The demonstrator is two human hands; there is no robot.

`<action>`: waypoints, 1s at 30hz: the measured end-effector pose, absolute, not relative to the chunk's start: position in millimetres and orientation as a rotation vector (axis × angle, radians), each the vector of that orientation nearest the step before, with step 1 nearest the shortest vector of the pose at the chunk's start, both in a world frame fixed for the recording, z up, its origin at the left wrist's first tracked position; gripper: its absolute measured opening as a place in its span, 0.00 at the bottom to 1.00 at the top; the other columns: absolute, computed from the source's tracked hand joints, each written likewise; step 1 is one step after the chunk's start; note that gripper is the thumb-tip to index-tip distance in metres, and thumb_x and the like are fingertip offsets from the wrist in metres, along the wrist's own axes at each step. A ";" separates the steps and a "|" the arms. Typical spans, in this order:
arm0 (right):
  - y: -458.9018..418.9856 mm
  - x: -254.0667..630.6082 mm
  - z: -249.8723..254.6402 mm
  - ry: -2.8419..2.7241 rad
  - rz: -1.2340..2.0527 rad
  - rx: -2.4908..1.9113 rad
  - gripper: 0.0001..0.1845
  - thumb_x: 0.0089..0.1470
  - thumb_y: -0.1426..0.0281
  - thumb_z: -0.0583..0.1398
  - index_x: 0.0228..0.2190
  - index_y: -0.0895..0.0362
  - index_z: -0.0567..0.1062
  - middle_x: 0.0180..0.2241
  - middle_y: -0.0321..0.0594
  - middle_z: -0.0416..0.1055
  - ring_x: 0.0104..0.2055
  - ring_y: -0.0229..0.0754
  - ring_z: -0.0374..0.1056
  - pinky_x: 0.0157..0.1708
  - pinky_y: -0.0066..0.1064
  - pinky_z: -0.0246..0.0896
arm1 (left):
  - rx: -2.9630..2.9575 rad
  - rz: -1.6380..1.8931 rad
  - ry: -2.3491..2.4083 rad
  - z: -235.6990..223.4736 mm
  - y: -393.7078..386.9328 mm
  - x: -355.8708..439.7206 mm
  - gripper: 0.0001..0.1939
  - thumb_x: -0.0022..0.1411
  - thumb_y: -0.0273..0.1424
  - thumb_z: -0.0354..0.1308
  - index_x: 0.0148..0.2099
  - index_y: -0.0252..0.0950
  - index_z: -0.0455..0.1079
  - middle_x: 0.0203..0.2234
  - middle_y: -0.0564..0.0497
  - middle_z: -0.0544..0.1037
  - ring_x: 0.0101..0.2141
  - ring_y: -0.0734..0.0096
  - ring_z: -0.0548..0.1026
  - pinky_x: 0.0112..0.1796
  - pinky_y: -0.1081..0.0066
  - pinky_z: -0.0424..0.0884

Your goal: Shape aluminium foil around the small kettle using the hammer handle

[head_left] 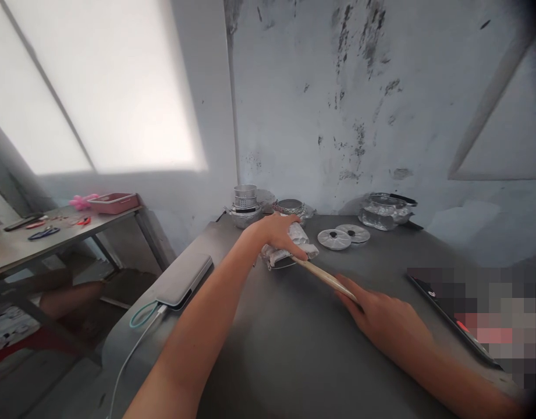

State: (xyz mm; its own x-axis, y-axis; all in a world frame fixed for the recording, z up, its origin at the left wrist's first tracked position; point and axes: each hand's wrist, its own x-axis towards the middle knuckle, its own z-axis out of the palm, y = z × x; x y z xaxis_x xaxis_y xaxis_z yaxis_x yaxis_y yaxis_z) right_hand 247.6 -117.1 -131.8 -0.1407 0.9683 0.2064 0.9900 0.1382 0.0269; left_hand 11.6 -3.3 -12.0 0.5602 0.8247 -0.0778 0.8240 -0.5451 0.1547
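Note:
My right hand (376, 317) is closed around a light wooden handle (322, 273), which slants up and left toward the middle of the table. At its far end, the thin curved rim of a small pan or strainer (285, 265) shows; which of these it is I cannot tell. My left hand (279, 231) curls over a crumpled white cloth (297, 233) on top of this round piece, its thumb beside the end of the handle. The hand and cloth hide most of the round part.
Behind stand metal pots with a perforated insert (245, 198), a round sieve-like piece (290, 206) and a wrapped pan (383, 210). Two round lids (334, 239) lie right of the cloth. A power bank (184, 282) with a cable sits left. A pink basket (114, 203) stands on another table, where a person sits.

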 end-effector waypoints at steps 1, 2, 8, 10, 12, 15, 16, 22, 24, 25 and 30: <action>-117.9 247.0 -131.5 -2.252 -0.244 -1.960 0.25 0.62 0.55 0.42 0.56 0.42 0.64 0.32 0.39 0.79 0.30 0.54 0.75 0.23 0.35 0.58 | 2.614 0.013 1.402 -12.4 -3.1 11.5 0.59 0.38 0.62 0.60 0.68 0.48 0.42 0.62 0.44 0.56 0.55 0.43 0.62 0.44 0.58 0.68; -118.6 246.7 -131.3 -2.240 -0.260 -1.959 0.25 0.62 0.55 0.42 0.57 0.42 0.63 0.32 0.39 0.79 0.30 0.54 0.75 0.23 0.35 0.58 | 2.610 0.022 1.413 -12.7 -3.0 11.4 0.59 0.38 0.62 0.60 0.68 0.48 0.42 0.61 0.43 0.56 0.54 0.43 0.63 0.44 0.58 0.68; -118.4 248.8 -132.9 -2.279 -0.258 -1.941 0.26 0.62 0.55 0.42 0.57 0.44 0.64 0.32 0.41 0.79 0.30 0.54 0.75 0.23 0.36 0.59 | 2.613 0.027 1.381 -11.4 -2.9 10.2 0.58 0.39 0.62 0.60 0.67 0.48 0.43 0.60 0.43 0.59 0.53 0.44 0.64 0.44 0.58 0.68; -117.9 249.2 -133.3 -2.273 -0.256 -1.934 0.26 0.62 0.55 0.43 0.56 0.44 0.65 0.33 0.41 0.79 0.30 0.54 0.75 0.23 0.35 0.59 | 2.601 0.024 1.401 -10.9 -3.3 10.5 0.58 0.38 0.62 0.60 0.67 0.48 0.43 0.60 0.42 0.58 0.54 0.43 0.64 0.43 0.58 0.69; -118.1 248.8 -133.5 -2.245 -0.285 -1.933 0.25 0.61 0.55 0.44 0.56 0.44 0.65 0.34 0.41 0.79 0.30 0.53 0.75 0.22 0.34 0.59 | 2.593 0.018 1.420 -10.9 -3.7 10.9 0.58 0.38 0.62 0.60 0.67 0.48 0.43 0.60 0.42 0.57 0.54 0.43 0.63 0.43 0.58 0.69; -119.0 247.7 -133.7 -2.211 -0.307 -1.931 0.25 0.62 0.56 0.44 0.57 0.43 0.64 0.35 0.41 0.79 0.30 0.52 0.75 0.22 0.34 0.60 | 2.588 0.020 1.439 -11.5 -3.9 10.8 0.58 0.39 0.61 0.60 0.67 0.48 0.43 0.61 0.42 0.57 0.53 0.43 0.64 0.43 0.57 0.69; -119.1 247.6 -133.7 -2.206 -0.306 -1.930 0.25 0.62 0.56 0.44 0.58 0.43 0.63 0.37 0.41 0.79 0.31 0.53 0.75 0.23 0.35 0.60 | 2.588 0.027 1.442 -11.7 -3.8 10.5 0.58 0.39 0.61 0.61 0.67 0.48 0.43 0.61 0.41 0.57 0.53 0.43 0.64 0.43 0.57 0.69; -116.3 249.4 -132.5 -2.320 -0.168 -1.902 0.25 0.62 0.56 0.44 0.57 0.45 0.65 0.35 0.41 0.79 0.33 0.54 0.75 0.27 0.37 0.63 | 2.571 0.020 1.437 -11.8 -4.2 10.3 0.59 0.37 0.63 0.60 0.67 0.50 0.42 0.62 0.42 0.54 0.54 0.41 0.63 0.43 0.55 0.69; -116.0 249.5 -133.0 -2.308 -0.198 -1.890 0.25 0.62 0.56 0.44 0.57 0.44 0.65 0.35 0.41 0.79 0.33 0.53 0.75 0.26 0.36 0.63 | 2.572 0.016 1.442 -11.5 -4.9 10.6 0.59 0.37 0.63 0.60 0.68 0.50 0.42 0.62 0.42 0.54 0.54 0.41 0.62 0.43 0.55 0.69; -116.1 249.4 -133.6 -2.299 -0.220 -1.882 0.25 0.62 0.55 0.44 0.57 0.43 0.65 0.35 0.41 0.79 0.32 0.53 0.75 0.25 0.36 0.62 | 2.573 0.017 1.441 -11.5 -5.2 10.7 0.59 0.37 0.63 0.60 0.68 0.50 0.42 0.62 0.42 0.54 0.54 0.41 0.63 0.43 0.55 0.69; -117.2 249.3 -135.6 -2.242 -0.294 -1.850 0.26 0.62 0.56 0.43 0.58 0.43 0.62 0.34 0.40 0.79 0.31 0.52 0.75 0.24 0.34 0.62 | 2.599 0.032 1.418 -11.6 -5.9 10.3 0.59 0.38 0.62 0.60 0.67 0.47 0.42 0.61 0.43 0.58 0.53 0.44 0.64 0.45 0.58 0.67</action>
